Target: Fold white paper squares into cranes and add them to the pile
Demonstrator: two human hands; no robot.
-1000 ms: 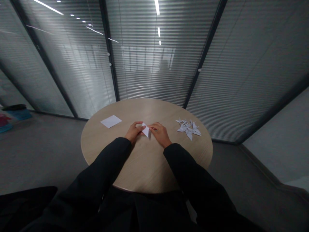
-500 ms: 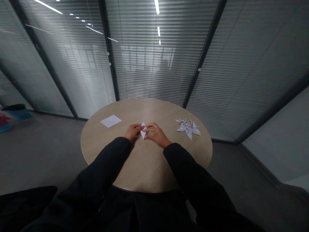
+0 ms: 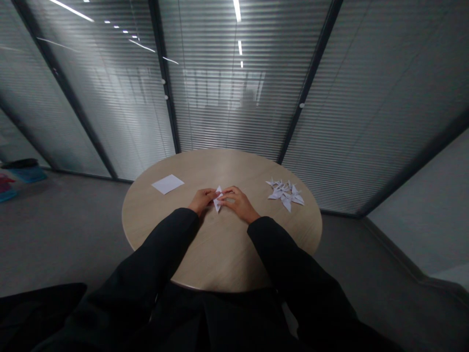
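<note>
A folded white paper [image 3: 218,199], narrow and pointed, lies on the wooden table between my hands. My left hand [image 3: 202,200] pinches its left side with the fingertips. My right hand [image 3: 237,203] lies close on the other side, its fingertips pressing on the paper's right edge. Part of the paper is hidden by my fingers. A flat square sheet of white paper [image 3: 167,184] lies on the table to the left, apart from both hands.
The round light-wood table [image 3: 220,249] stands before me, with a heap of several folded white paper cranes [image 3: 285,194] at its right. Glass walls with blinds stand behind it. Colourful items [image 3: 7,186] sit on the grey floor at far left.
The folded paper has turned from a slant to a more upright position. My right hand has moved left and flattened closer against it.
</note>
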